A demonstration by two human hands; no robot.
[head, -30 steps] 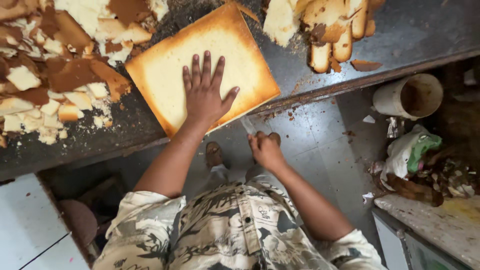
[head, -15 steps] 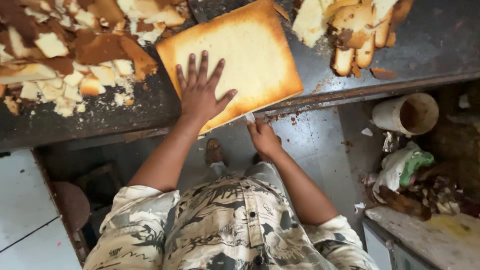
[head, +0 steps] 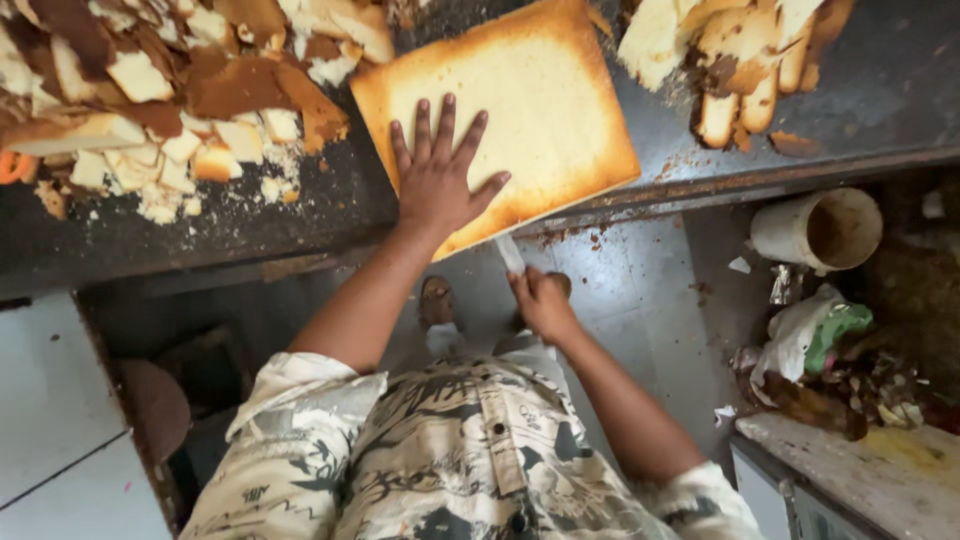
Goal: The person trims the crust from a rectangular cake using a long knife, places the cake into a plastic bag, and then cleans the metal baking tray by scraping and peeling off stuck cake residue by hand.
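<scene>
A large flat slab of yellow sponge cake (head: 530, 110) with browned edges lies on the dark worktop (head: 200, 235), its near corner jutting over the edge. My left hand (head: 438, 175) presses flat on the slab with fingers spread. Below the edge, my right hand (head: 543, 300) is shut on a knife (head: 509, 252) whose pale blade points up into the near edge of the slab.
Heaps of cake trimmings and brown crusts (head: 170, 90) cover the worktop at the left; more cut pieces (head: 740, 70) lie at the right. On the floor at the right stand a white bucket (head: 820, 228) and crumpled bags and scraps (head: 820, 350).
The view has shifted so the slab sits farther right. My right hand with the knife has risen from below the worktop edge to the slab's near edge. My left hand stays flat.
</scene>
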